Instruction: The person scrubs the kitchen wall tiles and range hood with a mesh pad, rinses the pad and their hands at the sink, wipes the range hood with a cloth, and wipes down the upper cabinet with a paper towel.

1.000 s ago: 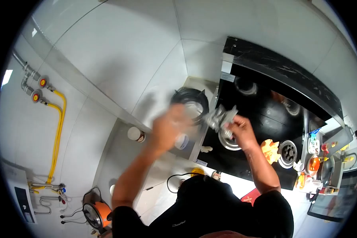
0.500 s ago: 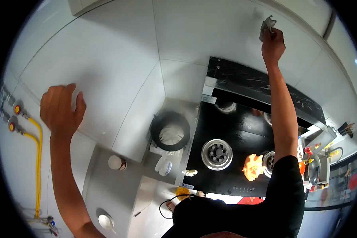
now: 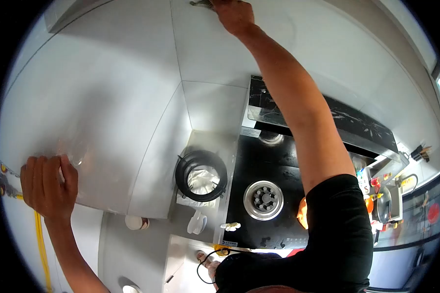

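My right hand is closed around a crumpled grey rag at the top edge of the view, against the white wall. Part of the rag is cut off by the frame. At the left, my left hand has its fingers curled close together beside a glossy white surface. Bright reflections show just above its thumb. Its fingertips and whatever they grip are hidden from me.
Below my right arm lies a black gas cooktop with a round burner. A black pan holding foil-like material stands left of it. A white jar and white spoon rest sit on the counter. Yellow hoses run along the left.
My right hand has swept left and up along the wall with the rag. My left hand has moved down and left, its fingers drawing closer together. The view has shifted slightly.
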`<move>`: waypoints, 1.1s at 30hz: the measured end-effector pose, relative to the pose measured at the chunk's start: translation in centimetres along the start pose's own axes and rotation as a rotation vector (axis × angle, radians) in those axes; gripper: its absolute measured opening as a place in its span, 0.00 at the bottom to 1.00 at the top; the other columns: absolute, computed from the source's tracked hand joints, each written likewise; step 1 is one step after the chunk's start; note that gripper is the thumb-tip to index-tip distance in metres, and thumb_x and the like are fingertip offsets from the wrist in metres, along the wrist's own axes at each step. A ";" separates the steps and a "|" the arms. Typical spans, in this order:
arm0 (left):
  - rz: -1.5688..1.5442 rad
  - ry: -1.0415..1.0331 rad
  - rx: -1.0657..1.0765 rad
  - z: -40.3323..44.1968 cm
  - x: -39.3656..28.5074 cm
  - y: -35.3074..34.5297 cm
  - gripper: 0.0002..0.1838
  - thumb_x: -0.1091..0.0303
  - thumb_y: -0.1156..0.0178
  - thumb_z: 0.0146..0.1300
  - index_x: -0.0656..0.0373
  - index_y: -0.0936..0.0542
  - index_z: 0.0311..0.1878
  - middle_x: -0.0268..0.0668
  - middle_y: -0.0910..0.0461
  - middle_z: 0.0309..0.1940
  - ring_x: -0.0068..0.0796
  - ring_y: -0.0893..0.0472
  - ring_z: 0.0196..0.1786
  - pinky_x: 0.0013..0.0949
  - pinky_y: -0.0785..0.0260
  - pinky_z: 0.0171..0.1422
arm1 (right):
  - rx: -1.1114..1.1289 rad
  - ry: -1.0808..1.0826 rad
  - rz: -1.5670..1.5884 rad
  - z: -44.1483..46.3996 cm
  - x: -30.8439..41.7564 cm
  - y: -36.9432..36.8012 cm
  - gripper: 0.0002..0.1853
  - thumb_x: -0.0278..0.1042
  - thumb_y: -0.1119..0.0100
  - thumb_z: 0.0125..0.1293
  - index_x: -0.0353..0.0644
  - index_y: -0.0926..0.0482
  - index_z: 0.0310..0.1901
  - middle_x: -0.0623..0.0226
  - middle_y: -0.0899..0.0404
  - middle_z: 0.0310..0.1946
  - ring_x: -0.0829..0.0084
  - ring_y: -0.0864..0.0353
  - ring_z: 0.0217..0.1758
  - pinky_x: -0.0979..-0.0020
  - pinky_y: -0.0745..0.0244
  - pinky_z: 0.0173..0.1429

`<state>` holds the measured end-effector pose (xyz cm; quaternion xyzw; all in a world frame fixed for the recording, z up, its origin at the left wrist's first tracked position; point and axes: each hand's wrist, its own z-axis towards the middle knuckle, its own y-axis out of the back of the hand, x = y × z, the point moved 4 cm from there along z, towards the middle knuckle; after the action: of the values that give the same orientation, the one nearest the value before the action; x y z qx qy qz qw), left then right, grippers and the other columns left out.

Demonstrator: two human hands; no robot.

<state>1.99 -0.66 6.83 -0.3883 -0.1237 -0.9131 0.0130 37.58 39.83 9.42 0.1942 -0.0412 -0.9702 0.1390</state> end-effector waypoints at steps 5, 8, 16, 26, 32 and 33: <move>-0.040 0.004 -0.024 0.6 0.0 0.2 0.11 0.72 0.37 0.67 0.55 0.26 0.28 0.35 0.29 0.20 0.33 0.28 0.24 0.34 0.34 0.30 | -0.084 -0.300 -0.240 -5.6 -12.9 8.9 0.13 0.46 0.47 0.74 0.54 0.17 0.49 0.66 0.12 0.40 0.57 0.14 0.35 0.55 0.20 0.36; -0.117 0.016 0.024 -0.3 0.3 0.3 0.11 0.72 0.37 0.67 0.55 0.27 0.28 0.35 0.29 0.19 0.32 0.29 0.23 0.34 0.34 0.31 | -0.134 -0.659 -0.390 -10.3 -19.0 15.0 0.14 0.52 0.46 0.73 0.52 0.19 0.43 0.66 0.12 0.30 0.57 0.14 0.27 0.54 0.23 0.28; -0.209 0.020 0.053 -0.7 0.2 0.6 0.12 0.67 0.38 0.68 0.56 0.27 0.29 0.34 0.30 0.16 0.30 0.28 0.22 0.37 0.33 0.31 | -0.073 -0.361 -0.240 -2.2 -7.5 5.7 0.12 0.45 0.43 0.73 0.56 0.18 0.52 0.65 0.12 0.41 0.54 0.13 0.38 0.55 0.18 0.40; -0.175 0.067 0.119 -1.4 -0.3 0.6 0.08 0.72 0.38 0.67 0.56 0.26 0.31 0.36 0.29 0.23 0.39 0.27 0.30 0.46 0.29 0.45 | 0.499 0.402 -0.039 -5.1 10.4 -3.0 0.15 0.33 0.46 0.71 0.57 0.18 0.55 0.66 0.14 0.52 0.62 0.14 0.50 0.60 0.15 0.51; -0.193 0.066 0.226 -0.3 0.0 0.8 0.12 0.67 0.38 0.67 0.56 0.27 0.29 0.34 0.29 0.15 0.30 0.28 0.21 0.36 0.34 0.29 | 0.154 0.213 -0.118 0.7 5.2 -3.0 0.12 0.35 0.43 0.69 0.54 0.16 0.52 0.67 0.12 0.45 0.64 0.12 0.44 0.61 0.14 0.42; -0.197 0.064 0.207 0.0 0.0 0.9 0.12 0.67 0.37 0.67 0.57 0.28 0.29 0.34 0.29 0.15 0.29 0.29 0.20 0.36 0.35 0.28 | 0.275 -0.057 -0.159 4.3 5.2 -1.6 0.12 0.35 0.42 0.68 0.53 0.16 0.52 0.69 0.12 0.39 0.64 0.12 0.40 0.62 0.15 0.37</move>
<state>2.07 -1.54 7.03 -0.3415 -0.2542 -0.9043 -0.0328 30.89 39.95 11.26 0.1867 -0.1621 -0.9684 0.0327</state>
